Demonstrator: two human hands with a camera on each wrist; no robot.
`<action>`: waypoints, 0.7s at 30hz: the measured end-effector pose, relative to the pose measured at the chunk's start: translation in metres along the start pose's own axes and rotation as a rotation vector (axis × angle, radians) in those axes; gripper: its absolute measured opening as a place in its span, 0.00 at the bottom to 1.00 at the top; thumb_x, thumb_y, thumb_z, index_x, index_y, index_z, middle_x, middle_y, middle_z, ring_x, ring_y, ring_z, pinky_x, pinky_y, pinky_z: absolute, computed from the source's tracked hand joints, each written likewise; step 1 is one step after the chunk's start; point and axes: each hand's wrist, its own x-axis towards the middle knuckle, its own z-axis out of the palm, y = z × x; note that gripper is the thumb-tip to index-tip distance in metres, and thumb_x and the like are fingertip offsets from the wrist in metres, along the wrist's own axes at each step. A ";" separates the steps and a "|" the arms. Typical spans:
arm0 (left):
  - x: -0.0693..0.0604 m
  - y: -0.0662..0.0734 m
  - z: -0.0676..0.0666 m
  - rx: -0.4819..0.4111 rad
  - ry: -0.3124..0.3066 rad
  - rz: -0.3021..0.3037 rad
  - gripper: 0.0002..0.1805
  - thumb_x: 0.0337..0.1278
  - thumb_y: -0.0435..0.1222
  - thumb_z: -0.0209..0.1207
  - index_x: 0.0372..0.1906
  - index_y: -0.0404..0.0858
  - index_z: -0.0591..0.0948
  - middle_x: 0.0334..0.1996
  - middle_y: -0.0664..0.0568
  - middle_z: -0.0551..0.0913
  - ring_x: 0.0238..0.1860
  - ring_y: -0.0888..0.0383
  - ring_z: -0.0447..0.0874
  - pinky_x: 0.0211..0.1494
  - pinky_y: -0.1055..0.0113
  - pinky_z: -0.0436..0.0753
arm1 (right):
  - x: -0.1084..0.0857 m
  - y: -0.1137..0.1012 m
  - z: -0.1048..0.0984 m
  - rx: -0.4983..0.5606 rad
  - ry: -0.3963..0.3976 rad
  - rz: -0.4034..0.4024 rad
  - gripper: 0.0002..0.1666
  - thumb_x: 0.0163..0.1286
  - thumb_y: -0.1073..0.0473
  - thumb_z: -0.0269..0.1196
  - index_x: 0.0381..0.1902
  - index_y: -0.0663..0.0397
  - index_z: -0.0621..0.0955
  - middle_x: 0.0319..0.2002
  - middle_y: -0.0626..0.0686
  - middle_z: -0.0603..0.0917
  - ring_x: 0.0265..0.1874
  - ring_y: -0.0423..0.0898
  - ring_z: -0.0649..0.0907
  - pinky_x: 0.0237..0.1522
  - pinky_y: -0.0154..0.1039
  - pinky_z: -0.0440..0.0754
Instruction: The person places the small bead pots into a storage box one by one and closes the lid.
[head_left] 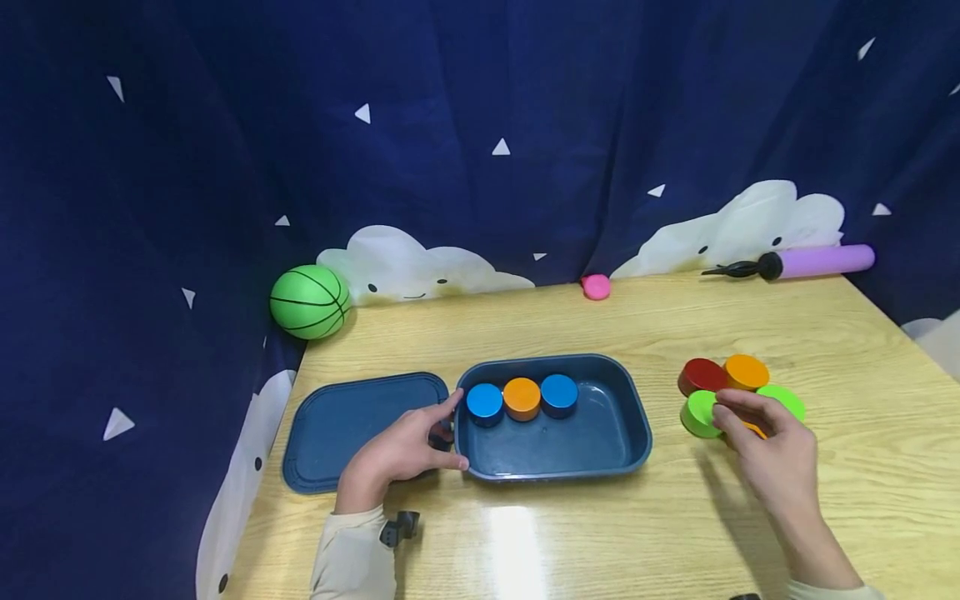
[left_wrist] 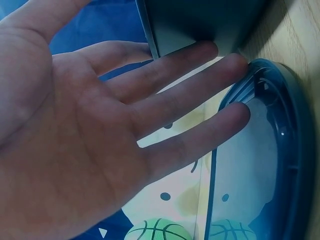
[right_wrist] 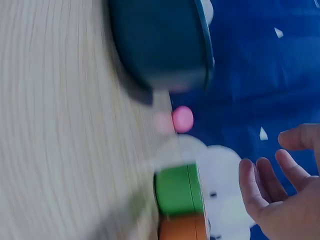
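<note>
A dark blue rectangular bin (head_left: pixel 555 454) holds a row of round capped pieces: a blue piece (head_left: pixel 485 403), an orange piece (head_left: pixel 522 397) and another blue piece (head_left: pixel 559 394). My left hand (head_left: pixel 397 450) touches the bin's left end, its fingers extended and spread in the left wrist view. Above a cluster at the right hovers my right hand (head_left: pixel 776 454), fingers loosely bent and nothing between them. Nearest to its fingertips is a green piece (head_left: pixel 699 415). Around it are a red piece (head_left: pixel 702 377), an orange piece (head_left: pixel 746 372), another green piece (head_left: pixel 783 401) and a mostly hidden orange one.
Left of the bin lies a matching dark blue lid (head_left: pixel 345 433), partly behind my left hand. A green ball (head_left: pixel 310 302) sits at the table's far left corner. Along the back are a small pink object (head_left: pixel 597 287) and a purple pump (head_left: pixel 825 261), before a dark blue curtain (head_left: pixel 480 125).
</note>
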 end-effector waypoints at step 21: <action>-0.001 0.003 -0.002 -0.004 -0.008 -0.016 0.55 0.51 0.42 0.75 0.81 0.43 0.56 0.67 0.39 0.76 0.56 0.46 0.84 0.63 0.46 0.78 | 0.003 0.055 -0.074 -0.070 0.017 0.284 0.20 0.63 0.51 0.74 0.53 0.34 0.84 0.31 0.16 0.81 0.32 0.15 0.79 0.33 0.13 0.73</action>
